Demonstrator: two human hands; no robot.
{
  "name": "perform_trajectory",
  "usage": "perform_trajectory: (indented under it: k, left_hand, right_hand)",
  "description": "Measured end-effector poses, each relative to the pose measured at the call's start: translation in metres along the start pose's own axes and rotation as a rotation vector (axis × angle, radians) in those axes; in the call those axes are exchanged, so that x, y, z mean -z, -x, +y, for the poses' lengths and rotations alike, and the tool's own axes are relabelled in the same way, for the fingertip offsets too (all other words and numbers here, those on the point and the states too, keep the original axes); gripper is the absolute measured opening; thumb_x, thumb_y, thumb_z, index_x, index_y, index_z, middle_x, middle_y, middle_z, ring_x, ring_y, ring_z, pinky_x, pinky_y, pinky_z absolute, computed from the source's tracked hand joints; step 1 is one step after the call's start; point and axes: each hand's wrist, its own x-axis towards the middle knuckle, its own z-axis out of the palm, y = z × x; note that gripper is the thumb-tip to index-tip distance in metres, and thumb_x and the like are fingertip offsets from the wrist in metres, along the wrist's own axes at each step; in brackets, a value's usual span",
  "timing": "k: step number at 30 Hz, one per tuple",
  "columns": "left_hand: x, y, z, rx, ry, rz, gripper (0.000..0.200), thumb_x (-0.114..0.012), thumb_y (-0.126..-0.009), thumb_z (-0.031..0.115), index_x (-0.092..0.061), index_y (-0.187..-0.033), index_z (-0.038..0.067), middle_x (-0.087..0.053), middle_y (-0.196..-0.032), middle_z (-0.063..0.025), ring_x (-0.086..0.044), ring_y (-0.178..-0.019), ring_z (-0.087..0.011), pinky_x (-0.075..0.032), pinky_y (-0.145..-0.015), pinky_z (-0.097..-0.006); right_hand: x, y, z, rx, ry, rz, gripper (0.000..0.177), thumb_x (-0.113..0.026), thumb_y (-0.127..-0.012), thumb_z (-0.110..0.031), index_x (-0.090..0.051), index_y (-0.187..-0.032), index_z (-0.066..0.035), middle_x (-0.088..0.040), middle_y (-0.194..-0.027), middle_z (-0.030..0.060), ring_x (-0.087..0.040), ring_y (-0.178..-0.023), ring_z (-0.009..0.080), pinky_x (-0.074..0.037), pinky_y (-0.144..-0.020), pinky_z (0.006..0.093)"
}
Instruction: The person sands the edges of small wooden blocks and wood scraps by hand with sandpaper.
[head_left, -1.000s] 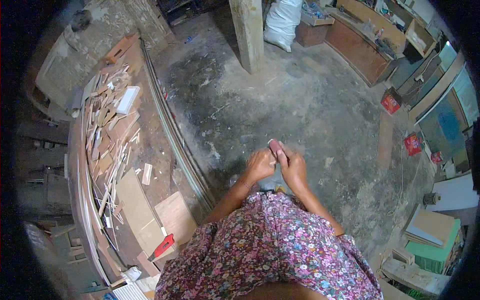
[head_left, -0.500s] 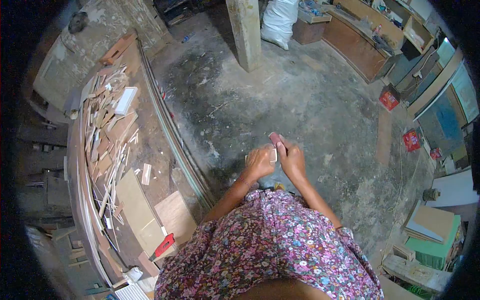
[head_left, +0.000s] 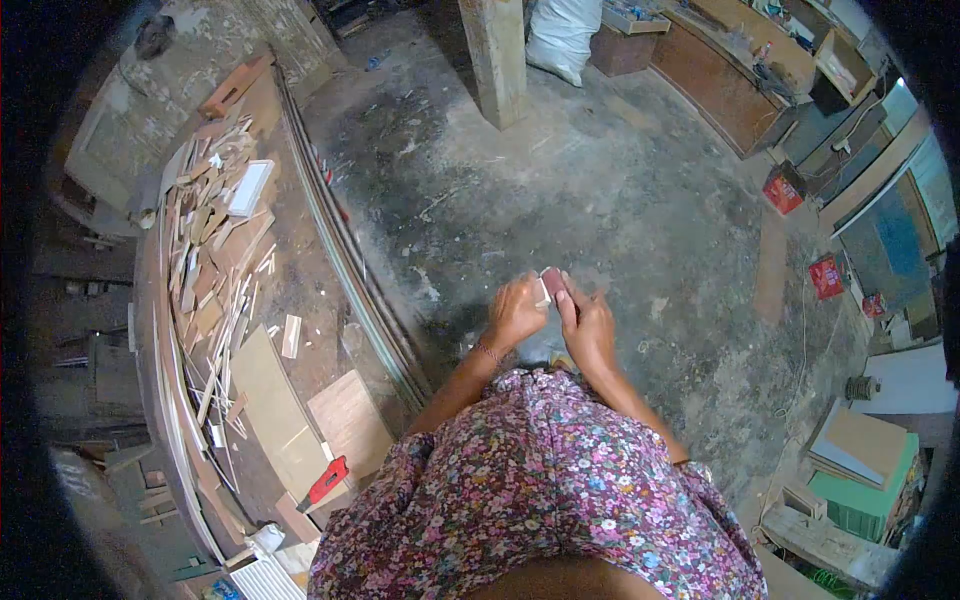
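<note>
My left hand (head_left: 515, 312) is closed around a small pale wood piece (head_left: 542, 293), mostly hidden by the fingers. My right hand (head_left: 588, 325) grips a reddish-brown strip that looks like sandpaper (head_left: 553, 282), its thumb lying along it. The strip rests against the pale piece, and both hands meet in front of my body above the floor.
At left, a long workbench (head_left: 345, 345) bears wood scraps (head_left: 205, 235), flat boards (head_left: 350, 415) and a red-handled cutter (head_left: 325, 483). A post (head_left: 497, 70) and a white sack (head_left: 562, 40) stand ahead on the concrete floor (head_left: 690, 340). Red boxes (head_left: 825, 277) sit at right.
My right hand and the reddish-brown strip have shifted slightly against the pale piece. My left hand has turned a little, and the view has tilted slightly.
</note>
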Motion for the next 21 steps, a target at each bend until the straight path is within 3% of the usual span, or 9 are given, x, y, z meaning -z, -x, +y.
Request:
perform_trajectory:
  k: [14, 18, 21]
  left_hand:
    - [0.0, -0.002, 0.012, 0.07, 0.108, -0.025, 0.011, -0.056, -0.063, 0.005, -0.053, -0.072, -0.001, -0.057, -0.072, -0.0243, -0.055, -0.072, -0.0429, -0.043, -0.063, -0.0483]
    - [-0.007, -0.001, -0.003, 0.055, 0.281, -0.031, 0.01, -0.055, -0.063, 0.002, -0.053, -0.072, -0.002, -0.057, -0.072, -0.0245, -0.056, -0.073, -0.0421, -0.043, -0.06, -0.0455]
    - [-0.011, 0.0, -0.012, 0.061, 0.421, -0.054, 0.011, -0.055, -0.063, 0.001, -0.054, -0.074, -0.002, -0.057, -0.07, -0.0237, -0.057, -0.071, -0.0409, -0.043, -0.059, -0.043]
  right_hand:
    - [-0.004, -0.009, 0.005, 0.005, 0.094, -0.001, 0.033, -0.053, -0.085, -0.025, -0.057, -0.117, -0.016, -0.048, -0.075, 0.0203, -0.054, -0.064, 0.0343, -0.044, -0.056, 0.0413]
    - [0.002, 0.001, 0.002, 0.08, 0.034, -0.008, 0.032, -0.053, -0.085, -0.026, -0.058, -0.116, -0.017, -0.047, -0.073, 0.0177, -0.053, -0.063, 0.0314, -0.043, -0.055, 0.0402]
    - [0.008, 0.004, -0.004, 0.017, 0.001, -0.069, 0.031, -0.053, -0.085, -0.025, -0.059, -0.115, -0.016, -0.046, -0.073, 0.0168, -0.052, -0.064, 0.0307, -0.043, -0.055, 0.0397]
